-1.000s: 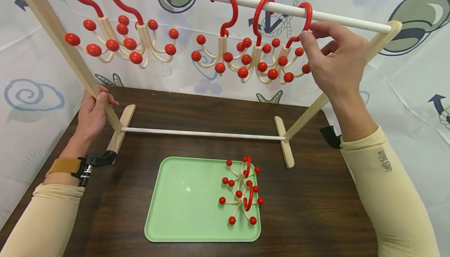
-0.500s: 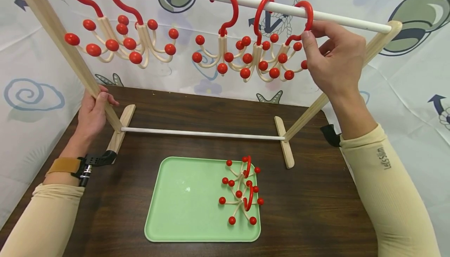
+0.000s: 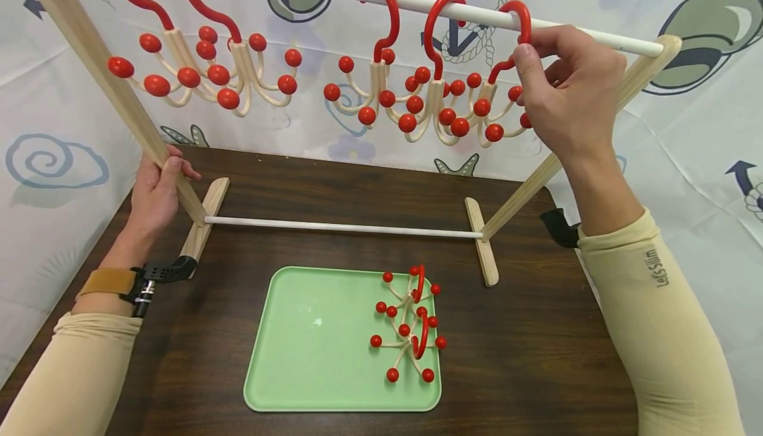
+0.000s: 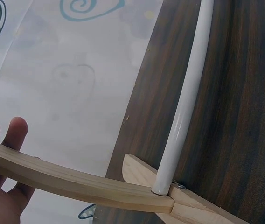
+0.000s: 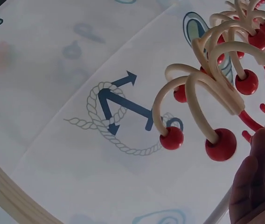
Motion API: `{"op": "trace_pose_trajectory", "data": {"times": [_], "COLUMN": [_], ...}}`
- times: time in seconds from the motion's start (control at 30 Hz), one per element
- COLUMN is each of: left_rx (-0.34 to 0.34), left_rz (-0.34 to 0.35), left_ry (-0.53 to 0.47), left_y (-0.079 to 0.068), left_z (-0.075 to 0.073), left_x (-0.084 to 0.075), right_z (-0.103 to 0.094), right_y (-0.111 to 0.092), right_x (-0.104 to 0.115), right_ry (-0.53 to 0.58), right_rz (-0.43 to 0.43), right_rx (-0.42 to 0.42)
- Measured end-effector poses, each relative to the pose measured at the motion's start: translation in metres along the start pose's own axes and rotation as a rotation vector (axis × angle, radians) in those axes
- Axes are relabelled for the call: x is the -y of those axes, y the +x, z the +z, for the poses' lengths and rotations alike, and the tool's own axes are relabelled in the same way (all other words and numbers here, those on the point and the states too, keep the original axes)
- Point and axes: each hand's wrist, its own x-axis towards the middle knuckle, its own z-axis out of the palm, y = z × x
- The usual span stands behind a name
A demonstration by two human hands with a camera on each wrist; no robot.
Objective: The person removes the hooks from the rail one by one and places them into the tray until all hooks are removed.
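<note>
My right hand (image 3: 575,95) pinches the red hook of the rightmost multi-arm hanger (image 3: 485,95), hooked over the white top rod (image 3: 596,37) of a wooden rack. In the right wrist view, fingertips (image 5: 261,140) meet that hook below the hanger's ball-tipped cream arms (image 5: 202,88). Two more hangers hang close to its left, including the middle one (image 3: 437,95). Another pair, including this hanger (image 3: 238,65), hangs farther left. My left hand (image 3: 156,187) grips the rack's left wooden post (image 3: 98,52), with its fingers wrapped round the wood (image 4: 76,179) in the left wrist view.
A green tray (image 3: 310,356) lies on the dark wooden table (image 3: 530,356) in front of the rack. Two similar hangers (image 3: 411,340) stand at its right side. The rack's lower white rod (image 3: 346,227) crosses behind it. Patterned white cloth (image 3: 53,237) surrounds the table.
The right hand has shifted slightly up, still holding the rightmost hook. That hanger's ball-tipped arms have moved a little right, and the neighbouring hangers have swayed. The left hand stays on the post.
</note>
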Motion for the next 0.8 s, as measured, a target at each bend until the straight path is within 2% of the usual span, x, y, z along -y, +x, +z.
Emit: {"op": "trace_pose_trajectory", "data": {"times": [0.1,0.3,0.5,0.57,0.7,0.77,0.8], "left_rx": [0.001,0.002,0.009,0.009,0.008,0.007,0.006], "left_rz": [-0.002,-0.001,-0.008,-0.009,-0.005,-0.006,-0.009], "left_ry": [-0.003,0.005,-0.001,-0.002,-0.002,0.002,0.005], "left_y": [-0.002,-0.001,-0.002,-0.002,0.0,0.001,0.002], "left_z": [0.0,0.001,0.001,0.0,-0.001,-0.001,-0.001], "left_x": [-0.004,0.001,-0.003,-0.003,0.001,0.004,0.005], "right_z": [-0.001,-0.006,-0.007,-0.008,-0.012,-0.014,-0.015], "right_y": [0.001,0.002,0.004,0.005,0.005,0.004,0.004], "right_x": [-0.001,0.003,0.004,0.003,-0.001,-0.002,-0.002], "right_ry": [0.002,0.008,0.031,0.048,0.033,0.034,0.017], "right_rz": [-0.006,0.009,0.016,0.001,-0.081,-0.063,-0.087], "right_rx": [0.0,-0.006,-0.031,-0.037,-0.05,-0.067,-0.072]}}
